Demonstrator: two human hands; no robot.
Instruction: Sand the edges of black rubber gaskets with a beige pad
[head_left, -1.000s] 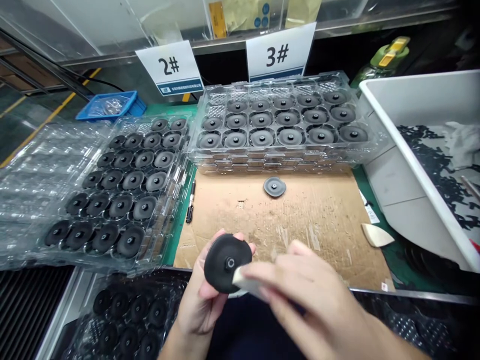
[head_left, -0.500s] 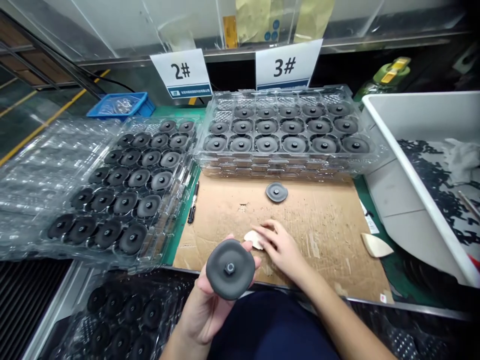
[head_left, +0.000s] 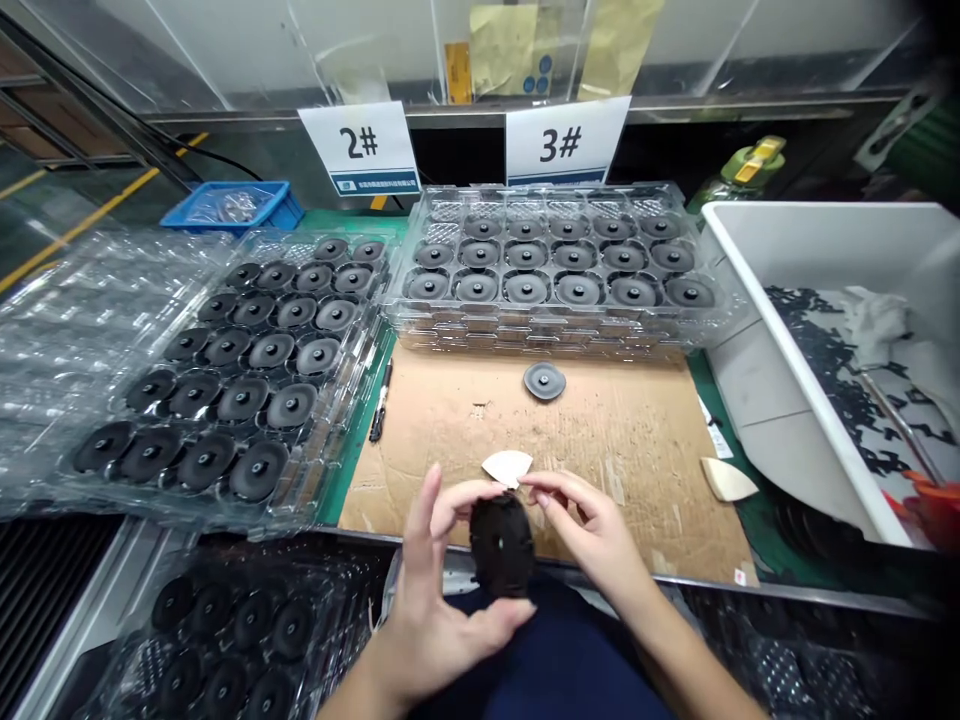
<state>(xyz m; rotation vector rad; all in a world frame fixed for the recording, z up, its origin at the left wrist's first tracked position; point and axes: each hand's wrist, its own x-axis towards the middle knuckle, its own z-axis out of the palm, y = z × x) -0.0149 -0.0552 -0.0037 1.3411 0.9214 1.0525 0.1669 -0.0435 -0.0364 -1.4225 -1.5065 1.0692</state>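
Disc: a black disc (head_left: 502,545) is held on edge above the worktop's near edge.
Left hand (head_left: 442,610): clasped around the disc.
Right hand (head_left: 592,530): fingertips pinched on its rim.
Risk: a loosened pinch could drop it into the lap.

Just beyond my grip, a cream fan-shaped scraper (head_left: 508,466) on worn brown cardboard (head_left: 615,430); farther off, one loose grey disc (head_left: 544,381). Clear plastic trays of discs (head_left: 555,270) behind; white bin (head_left: 757,330) right.

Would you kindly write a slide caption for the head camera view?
Both hands, left hand and right hand, hold a round black rubber disc above worn brown cardboard.
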